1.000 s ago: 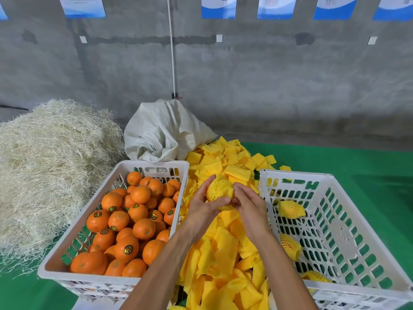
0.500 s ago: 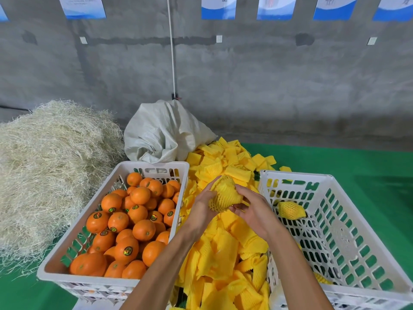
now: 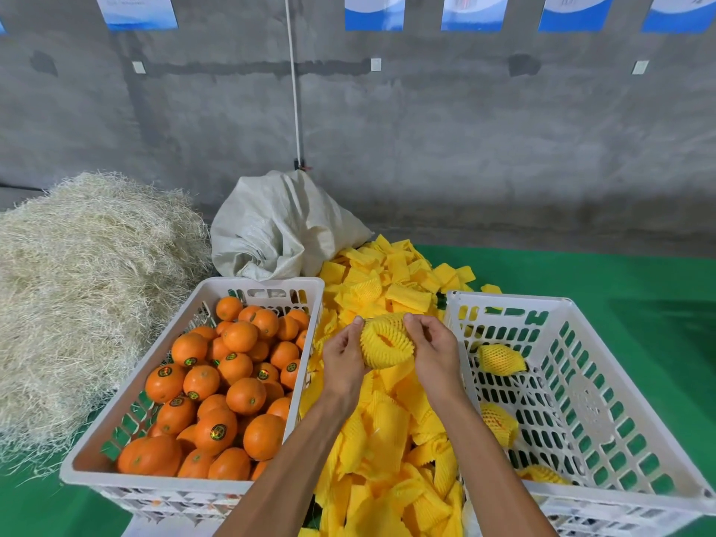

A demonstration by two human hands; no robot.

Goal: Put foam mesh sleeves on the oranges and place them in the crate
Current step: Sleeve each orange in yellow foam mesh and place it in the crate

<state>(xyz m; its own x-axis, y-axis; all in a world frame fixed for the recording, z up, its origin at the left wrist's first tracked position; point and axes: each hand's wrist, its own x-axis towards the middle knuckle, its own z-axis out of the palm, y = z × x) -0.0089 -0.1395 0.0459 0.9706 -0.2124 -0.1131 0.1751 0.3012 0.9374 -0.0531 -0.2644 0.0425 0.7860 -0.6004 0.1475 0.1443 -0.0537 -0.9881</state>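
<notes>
A yellow foam mesh sleeve [image 3: 385, 343] with an orange inside is held between both hands above the sleeve pile. My left hand [image 3: 343, 356] grips its left side and my right hand [image 3: 434, 348] grips its right side. Orange skin shows through a gap in the mesh. The white crate on the left [image 3: 271, 284] is full of bare oranges [image 3: 240, 370]. In the white crate on the right [image 3: 503, 300] lie three sleeved oranges [image 3: 499, 358], one at the back, two lower along its left side.
A heap of loose yellow sleeves [image 3: 391, 439] fills the gap between the crates. A white woven sack [image 3: 279, 226] lies behind it. A mound of straw [image 3: 85, 281] sits at the left. Green floor covering [image 3: 620, 281] stretches right, a concrete wall stands behind.
The sleeve has been pulled wider around the orange and turned so its opening faces me. Both hands have shifted a little to the right and apart.
</notes>
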